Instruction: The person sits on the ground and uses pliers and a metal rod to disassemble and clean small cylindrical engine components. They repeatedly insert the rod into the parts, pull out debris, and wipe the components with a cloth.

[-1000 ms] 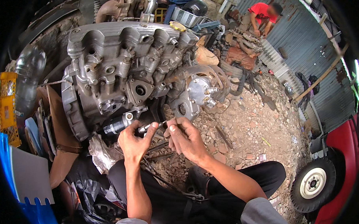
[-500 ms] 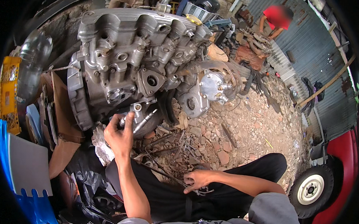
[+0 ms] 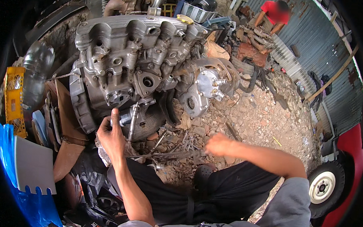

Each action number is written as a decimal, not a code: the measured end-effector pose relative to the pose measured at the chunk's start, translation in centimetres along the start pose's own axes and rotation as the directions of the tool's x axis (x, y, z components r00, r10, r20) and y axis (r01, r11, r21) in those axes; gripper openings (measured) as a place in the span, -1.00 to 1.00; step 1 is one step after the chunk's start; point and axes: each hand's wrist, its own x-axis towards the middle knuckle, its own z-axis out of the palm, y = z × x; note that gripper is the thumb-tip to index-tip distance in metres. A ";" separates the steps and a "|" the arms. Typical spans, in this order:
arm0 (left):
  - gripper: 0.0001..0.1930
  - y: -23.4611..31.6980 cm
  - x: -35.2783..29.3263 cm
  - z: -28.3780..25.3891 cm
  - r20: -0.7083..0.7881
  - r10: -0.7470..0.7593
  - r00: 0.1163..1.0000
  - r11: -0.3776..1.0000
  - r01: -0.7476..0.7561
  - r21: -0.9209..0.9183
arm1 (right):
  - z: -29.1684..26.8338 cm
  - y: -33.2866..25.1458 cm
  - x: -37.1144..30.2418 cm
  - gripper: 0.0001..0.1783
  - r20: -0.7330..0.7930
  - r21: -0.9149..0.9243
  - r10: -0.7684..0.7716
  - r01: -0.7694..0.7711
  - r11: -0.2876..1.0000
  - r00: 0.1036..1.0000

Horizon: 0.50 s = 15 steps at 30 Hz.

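A large grey metal engine block stands in front of me. At its lower side my left hand has its thumb up and fingers curled against a silver cylindrical part; the fingertips are hidden. Beside that part, a slim steel socket extension stands nearly upright, close to the engine. My right hand, closed and smeared by motion, is above the rubble at the end of a blurred dark bar. The bar stretches left toward the foot of the extension. Loose hand tools lie on the ground beneath the engine.
Broken stone rubble covers the ground to the right. Cardboard and a yellow crate stand at the left. A person in red bends over metal parts at the far right. A wheel stands at the right edge.
My right hand has risen from my lap and moved up and right, and the dark bar has swung up with it. The steel extension now stands more upright. My left hand has shifted slightly left.
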 end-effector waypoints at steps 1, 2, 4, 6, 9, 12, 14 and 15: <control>-0.48 0.7 -0.4 -0.2 0.057 -0.020 0.998 1.000 0.021 -0.018 | -0.5 1.4 0.2 -0.64 0.008 -0.055 0.012 -0.012 0.998 1.000; -0.48 1.1 -0.7 -0.5 0.090 -0.021 0.996 0.998 0.026 -0.056 | -0.9 2.7 0.7 -0.60 0.012 -0.113 0.017 -0.015 0.993 1.000; -0.47 2.0 -1.3 -1.0 0.154 -0.025 0.988 0.988 0.048 -0.148 | -1.1 4.4 1.3 -0.57 -0.057 -0.163 -0.044 0.034 0.986 0.997; -0.49 2.1 -1.5 -1.7 0.179 0.001 0.984 0.981 0.034 -0.193 | -2.0 5.0 1.8 -0.56 -0.070 -0.198 -0.076 0.061 0.978 0.995; -0.50 3.0 -2.5 -3.7 0.179 -0.003 0.984 0.980 0.038 -0.195 | -4.2 3.7 2.4 -0.58 -0.027 -0.159 -0.074 0.068 0.985 0.997; -0.55 2.7 -3.2 -5.2 0.172 0.029 0.985 0.980 0.006 -0.201 | -5.1 4.0 3.7 -0.62 0.019 -0.118 -0.131 0.132 0.984 0.991; -0.55 2.1 -4.2 -5.6 0.120 0.040 0.992 0.990 -0.024 -0.137 | -5.5 3.8 4.2 -0.63 0.055 -0.106 -0.149 0.154 0.982 0.987; -0.55 2.1 -4.8 -5.9 0.105 0.017 0.994 0.992 -0.004 -0.124 | -5.5 3.8 4.7 -0.63 0.072 -0.119 -0.171 0.179 0.977 0.983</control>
